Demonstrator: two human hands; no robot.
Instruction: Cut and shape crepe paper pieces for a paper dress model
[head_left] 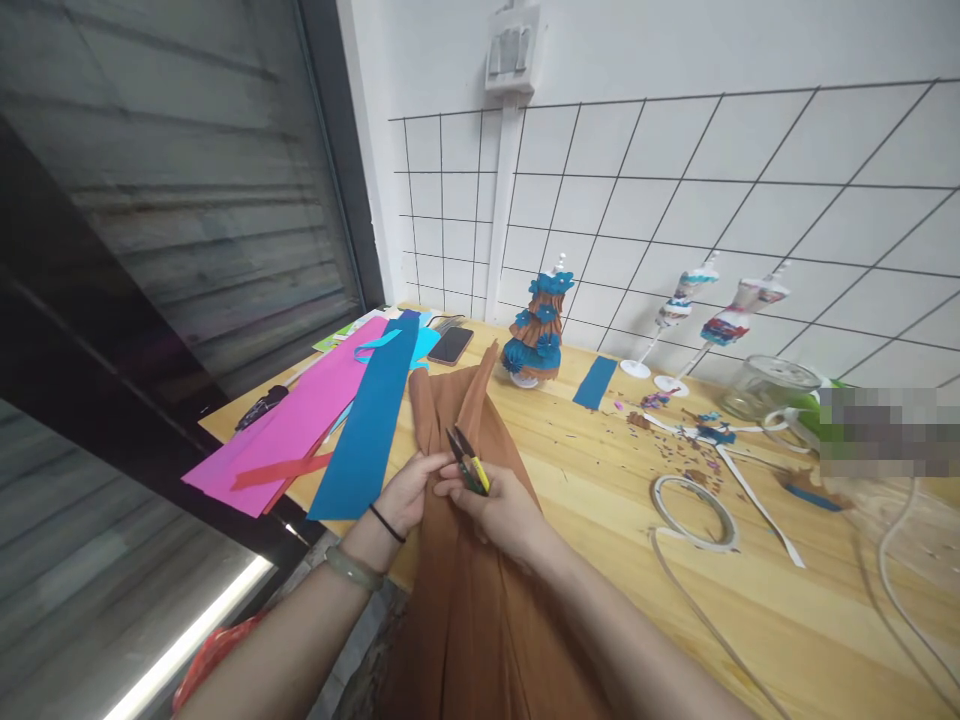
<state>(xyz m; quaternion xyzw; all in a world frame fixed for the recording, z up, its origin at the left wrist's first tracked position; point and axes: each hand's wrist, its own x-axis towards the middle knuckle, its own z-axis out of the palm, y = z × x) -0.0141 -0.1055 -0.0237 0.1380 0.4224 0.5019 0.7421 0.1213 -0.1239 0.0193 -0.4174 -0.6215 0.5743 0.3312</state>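
A long brown sheet of crepe paper (457,610) runs from the near edge up onto the table, with its far end split into strips. My left hand (405,492) is closed on its left edge, thumb and fingers pinching the paper. In my right hand (511,512) are small scissors (466,462) with dark blades and a yellow and dark green grip. Their blades point away from me, over the brown paper close to my left fingertips. Whether the blades are touching the paper, I cannot tell.
Left of the brown paper lie blue (367,430) and pink (300,420) paper sheets and a phone (451,346). Behind stands a mini dress form (541,325) in brown and blue paper. To the right are two bare white forms (679,305), paper scraps, a tape roll (695,512) and a glass jar (776,385).
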